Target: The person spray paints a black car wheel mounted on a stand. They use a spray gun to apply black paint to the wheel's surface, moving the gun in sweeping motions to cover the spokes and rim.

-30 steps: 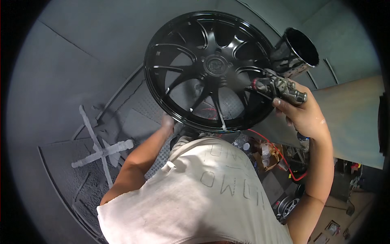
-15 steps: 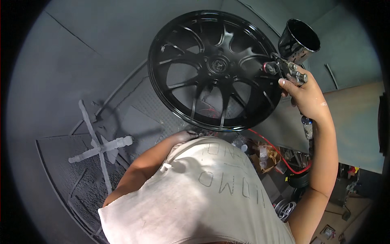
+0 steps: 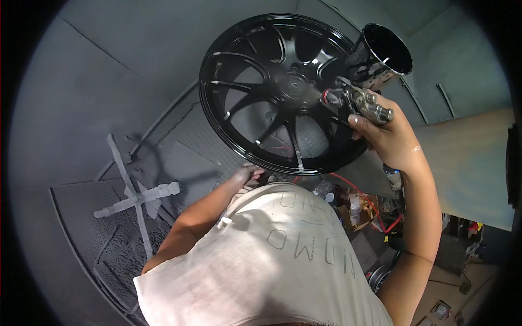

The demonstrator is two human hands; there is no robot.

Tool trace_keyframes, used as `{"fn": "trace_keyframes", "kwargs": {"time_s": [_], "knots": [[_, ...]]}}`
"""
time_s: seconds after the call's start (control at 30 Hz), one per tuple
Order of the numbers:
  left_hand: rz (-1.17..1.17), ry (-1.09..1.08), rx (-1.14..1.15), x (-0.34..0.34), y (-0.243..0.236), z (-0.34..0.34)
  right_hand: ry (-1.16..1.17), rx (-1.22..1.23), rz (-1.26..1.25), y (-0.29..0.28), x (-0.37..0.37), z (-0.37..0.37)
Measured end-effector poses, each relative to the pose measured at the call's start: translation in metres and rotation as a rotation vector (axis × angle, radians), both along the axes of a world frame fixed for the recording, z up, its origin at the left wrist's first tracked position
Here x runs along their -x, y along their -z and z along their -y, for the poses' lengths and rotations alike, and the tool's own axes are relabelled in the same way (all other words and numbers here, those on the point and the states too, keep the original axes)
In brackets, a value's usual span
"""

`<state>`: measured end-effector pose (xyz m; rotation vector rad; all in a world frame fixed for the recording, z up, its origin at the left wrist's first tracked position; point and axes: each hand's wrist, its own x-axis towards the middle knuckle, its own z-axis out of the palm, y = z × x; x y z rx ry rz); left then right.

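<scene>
My right hand (image 3: 389,133) is closed round a paint spray gun (image 3: 356,102), whose red-ringed nozzle points left at the wheel's hub. On the gun sits a black paint cup (image 3: 375,73) with drips down its side. Faint mist shows between nozzle and hub. A glossy black multi-spoke car wheel rim (image 3: 298,142) faces up in front of me. Just below its near edge is my left hand (image 3: 246,175), fingers curled in by my shirt. Whatever those fingers hold, if anything, is hidden.
A red hose (image 3: 356,187) runs below the wheel at the right. To the left stands a grey paint-coated cross-shaped stand (image 3: 137,199). Cardboard and clutter (image 3: 359,211) lie on the floor at right, near another wheel (image 3: 378,277). Grey booth walls (image 3: 109,81) surround the wheel.
My right hand has brought the spray gun left, nearer the hub. The wheel's spokes have turned to a different angle. My left hand has lifted slightly, showing more of its fingers.
</scene>
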<state>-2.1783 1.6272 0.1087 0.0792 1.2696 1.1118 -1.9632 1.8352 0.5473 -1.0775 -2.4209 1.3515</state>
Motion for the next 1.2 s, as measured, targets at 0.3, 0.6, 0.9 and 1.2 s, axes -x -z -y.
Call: {"fn": "trace_keyframes", "kwargs": {"time_s": [0.3,0.6,0.9,1.2], "knots": [[0.105,-0.167,-0.122,-0.002,0.009,0.004,0.107,-0.018,-0.057,0.0,0.002,-0.004],[0.136,-0.232,-0.077,-0.005,-0.015,0.002,0.148,-0.067,-0.052,-0.004,0.007,-0.004],[0.098,-0.26,-0.068,0.001,0.03,0.011,0.204,0.102,-0.008,-0.007,-0.048,0.006],[0.067,-0.018,-0.025,0.001,0.066,0.0,0.197,-0.093,0.012,-0.006,-0.019,-0.01]]}}
